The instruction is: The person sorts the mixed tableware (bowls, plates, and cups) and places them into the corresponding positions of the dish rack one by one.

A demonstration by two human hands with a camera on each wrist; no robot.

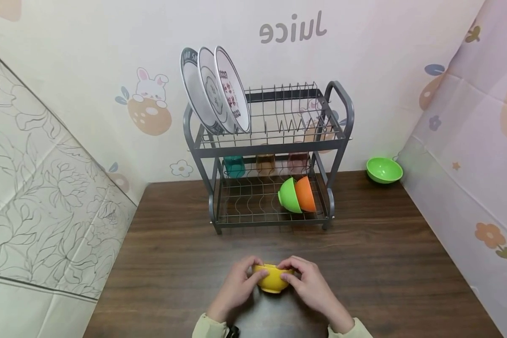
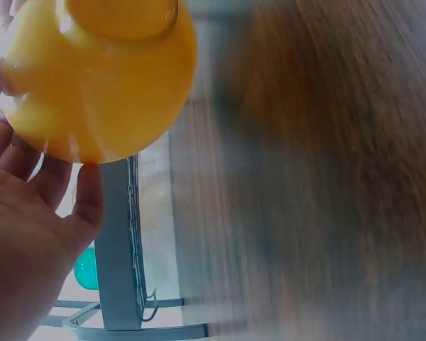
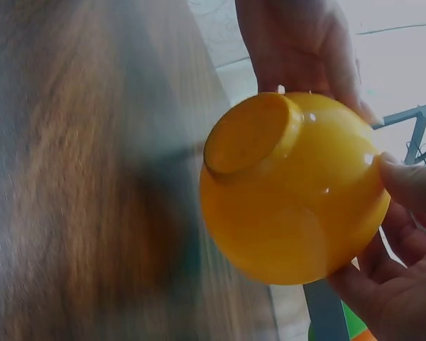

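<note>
A small yellow bowl hangs just above the dark wooden table near its front edge, held between both hands. My left hand grips its left rim and my right hand grips its right rim. In the left wrist view the yellow bowl shows its foot ring, with my thumb on the rim. The right wrist view shows the bowl from below, my right thumb pressed on its side and my left hand behind it.
A grey two-tier wire dish rack stands at the back of the table. Three plates stand upright on its top tier; a green bowl and an orange bowl lean on the lower tier. Another green bowl sits at the back right.
</note>
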